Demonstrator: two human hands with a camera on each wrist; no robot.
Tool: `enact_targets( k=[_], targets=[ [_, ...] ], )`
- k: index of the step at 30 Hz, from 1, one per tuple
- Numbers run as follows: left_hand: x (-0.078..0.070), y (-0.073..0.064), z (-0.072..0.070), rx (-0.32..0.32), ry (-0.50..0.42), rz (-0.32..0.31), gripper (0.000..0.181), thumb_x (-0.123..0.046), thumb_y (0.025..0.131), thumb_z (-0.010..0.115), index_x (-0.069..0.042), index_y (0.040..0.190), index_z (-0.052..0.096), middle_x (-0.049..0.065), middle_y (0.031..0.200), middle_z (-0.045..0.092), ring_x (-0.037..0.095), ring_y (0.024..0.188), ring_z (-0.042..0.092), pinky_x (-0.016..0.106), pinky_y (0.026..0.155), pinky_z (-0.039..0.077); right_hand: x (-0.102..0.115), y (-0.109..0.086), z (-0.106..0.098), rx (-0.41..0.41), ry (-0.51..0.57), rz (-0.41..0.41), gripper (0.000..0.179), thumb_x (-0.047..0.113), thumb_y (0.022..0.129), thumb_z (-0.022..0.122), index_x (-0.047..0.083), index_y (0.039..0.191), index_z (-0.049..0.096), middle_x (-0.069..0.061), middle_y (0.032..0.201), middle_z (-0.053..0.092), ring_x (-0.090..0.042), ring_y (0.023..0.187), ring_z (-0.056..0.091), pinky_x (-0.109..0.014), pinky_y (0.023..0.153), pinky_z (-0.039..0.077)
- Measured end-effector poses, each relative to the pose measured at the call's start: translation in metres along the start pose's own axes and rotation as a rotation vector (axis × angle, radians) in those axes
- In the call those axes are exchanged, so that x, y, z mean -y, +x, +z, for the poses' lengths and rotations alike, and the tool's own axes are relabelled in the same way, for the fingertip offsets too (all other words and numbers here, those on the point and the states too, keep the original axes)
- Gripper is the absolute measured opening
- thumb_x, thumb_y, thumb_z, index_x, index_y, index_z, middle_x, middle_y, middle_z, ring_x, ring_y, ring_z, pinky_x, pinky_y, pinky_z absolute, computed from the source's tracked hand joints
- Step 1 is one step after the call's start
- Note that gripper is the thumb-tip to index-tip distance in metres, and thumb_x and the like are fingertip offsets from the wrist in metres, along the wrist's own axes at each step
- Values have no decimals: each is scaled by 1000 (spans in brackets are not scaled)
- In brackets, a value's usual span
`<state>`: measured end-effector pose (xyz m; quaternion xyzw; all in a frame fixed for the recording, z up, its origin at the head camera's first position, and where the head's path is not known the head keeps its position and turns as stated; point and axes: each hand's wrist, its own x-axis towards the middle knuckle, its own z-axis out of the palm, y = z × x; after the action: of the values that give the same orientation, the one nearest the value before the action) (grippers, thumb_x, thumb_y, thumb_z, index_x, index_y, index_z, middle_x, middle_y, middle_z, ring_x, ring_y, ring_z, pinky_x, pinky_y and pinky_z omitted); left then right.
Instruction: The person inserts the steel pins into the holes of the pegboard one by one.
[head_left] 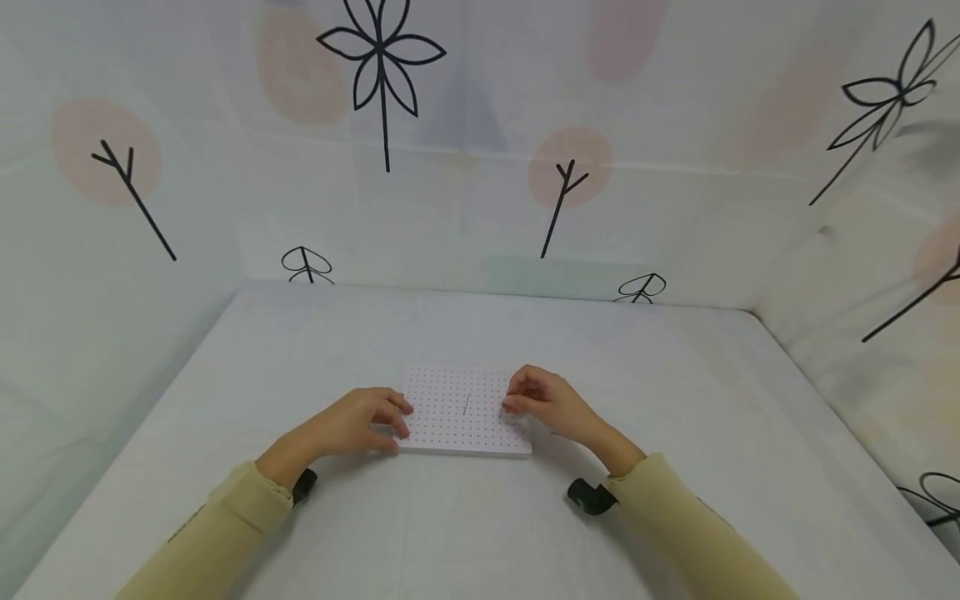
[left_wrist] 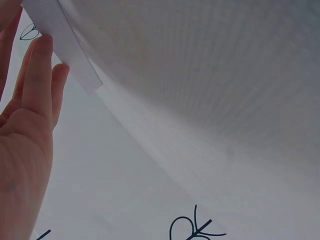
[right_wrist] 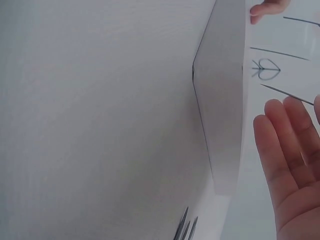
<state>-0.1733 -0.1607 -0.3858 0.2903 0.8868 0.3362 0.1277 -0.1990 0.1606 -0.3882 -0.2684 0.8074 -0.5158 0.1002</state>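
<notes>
A white board with a grid of small dark holes lies flat on the table. One thin needle stands upright near its middle. My left hand rests at the board's left edge, its fingers loosely bent and touching the side. In the left wrist view, the fingers lie against the board's side. Over the right part of the board, my right hand pinches another needle between thumb and fingertips. Its tip points down toward the holes; the thumb is mostly cut off in the right wrist view.
Several loose needles lie on the table beside the board, mostly behind my right hand in the head view. A white cloth covers the table. Behind stands a printed fabric wall. Dark wrist cameras sit below both hands.
</notes>
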Motion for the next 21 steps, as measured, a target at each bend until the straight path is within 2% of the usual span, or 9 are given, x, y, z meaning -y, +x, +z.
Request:
enact_targets(
  k=[6, 21],
  targets=[
    [0, 1, 0, -1, 6, -1, 13, -8, 75, 77, -18, 82, 72, 2, 115, 58, 24, 107, 56, 40, 93, 46, 3, 3, 6, 15, 17, -13, 8, 2, 89, 60, 2, 95, 54, -9, 89, 61, -21, 81, 60, -26, 71, 52],
    [2, 0, 1, -3, -3, 10, 14, -8, 75, 77, -19, 82, 71, 1, 115, 58, 23, 106, 56, 39, 93, 46, 8, 13, 18, 36, -23, -52, 9, 4, 89, 61, 2, 94, 55, -8, 89, 62, -19, 79, 59, -27, 72, 51]
  ],
)
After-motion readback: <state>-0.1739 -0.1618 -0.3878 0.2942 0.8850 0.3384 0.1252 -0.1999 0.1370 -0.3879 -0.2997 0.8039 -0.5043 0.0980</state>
